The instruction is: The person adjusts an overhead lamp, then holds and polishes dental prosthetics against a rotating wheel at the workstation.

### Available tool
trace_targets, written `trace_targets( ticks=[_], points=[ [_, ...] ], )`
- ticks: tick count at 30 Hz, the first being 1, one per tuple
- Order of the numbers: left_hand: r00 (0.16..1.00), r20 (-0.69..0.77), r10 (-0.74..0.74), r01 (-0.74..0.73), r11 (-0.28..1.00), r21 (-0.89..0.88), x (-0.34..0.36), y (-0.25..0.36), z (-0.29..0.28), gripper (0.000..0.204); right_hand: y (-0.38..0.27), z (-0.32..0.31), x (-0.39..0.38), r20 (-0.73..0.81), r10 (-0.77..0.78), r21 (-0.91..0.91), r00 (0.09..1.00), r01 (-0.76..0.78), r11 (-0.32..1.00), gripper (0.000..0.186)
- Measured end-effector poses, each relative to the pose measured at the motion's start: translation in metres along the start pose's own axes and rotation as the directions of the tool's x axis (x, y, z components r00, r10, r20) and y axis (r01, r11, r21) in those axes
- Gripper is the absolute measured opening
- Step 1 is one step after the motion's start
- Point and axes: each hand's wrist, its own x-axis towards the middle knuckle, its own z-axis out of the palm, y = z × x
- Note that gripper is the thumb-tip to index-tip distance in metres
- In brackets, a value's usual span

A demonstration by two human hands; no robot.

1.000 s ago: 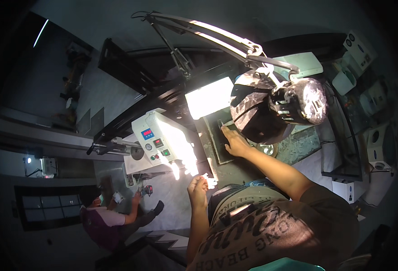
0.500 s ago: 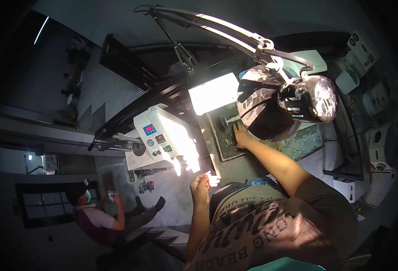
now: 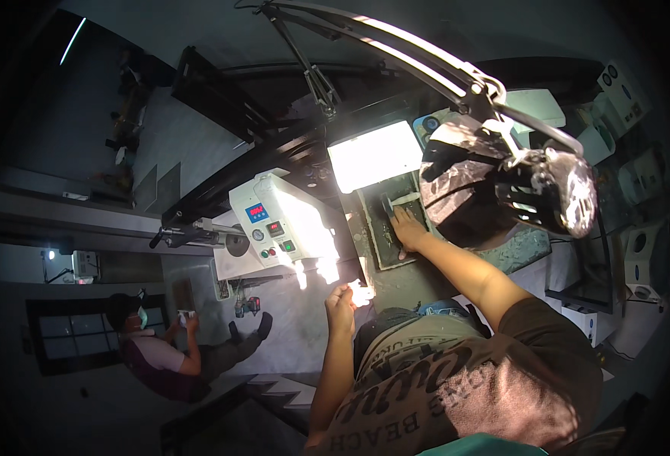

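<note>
My left hand (image 3: 339, 308) is closed, its fingertips pinching a small white piece (image 3: 362, 293) that glares too brightly for its kind to show. To its right, my right hand (image 3: 408, 229) lies palm down with fingers stretched out over a dark shallow tray (image 3: 384, 248) with a pale rim. A dark, narrow piece (image 3: 386, 203) shows by those fingertips; its kind is unclear. Whatever is beneath the palm is hidden. Over the tray's far end is a brightly lit white panel (image 3: 374, 157).
A black desk lamp (image 3: 536, 190) on a jointed arm hangs close to my right forearm. Left of the tray stands a white control box (image 3: 281, 228) with displays and buttons. Farther left, another person (image 3: 160, 346) sits holding something small. White machines (image 3: 639, 262) line the right side.
My right hand has shifted slightly nearer along the tray, and its fingers look flatter. The round grey piece beside them now appears as a narrow strip. My left hand keeps the white piece.
</note>
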Motion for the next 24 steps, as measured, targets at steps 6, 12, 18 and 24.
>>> trace_targets(
  ticks=[6, 12, 18, 24],
  points=[
    [0.997, -0.003, -0.074, 0.074, 0.994, 0.084, -0.015, 0.011, 0.009, 0.018, 0.013, -0.019, 0.028, 0.397, -0.049, -0.048, 0.917, 0.075, 0.996, 0.14],
    [0.989, -0.093, -0.116, 0.125, 0.987, 0.104, -0.022, 0.013, 0.001, 0.017, 0.027, 0.032, 0.039, 0.244, -0.201, 0.009, 0.949, 0.205, 0.979, 0.123],
    [0.998, -0.027, -0.059, 0.061, 0.995, 0.083, -0.007, 0.005, 0.005, 0.016, 0.033, 0.04, 0.007, -0.079, -0.128, 0.077, 0.989, 0.134, 0.988, 0.074],
    [0.999, 0.027, -0.025, 0.024, 0.999, 0.042, -0.01, 0.021, 0.016, 0.019, 0.012, -0.006, -0.01, 0.126, -0.191, 0.343, 0.973, 0.138, 0.929, 0.073]
  ],
)
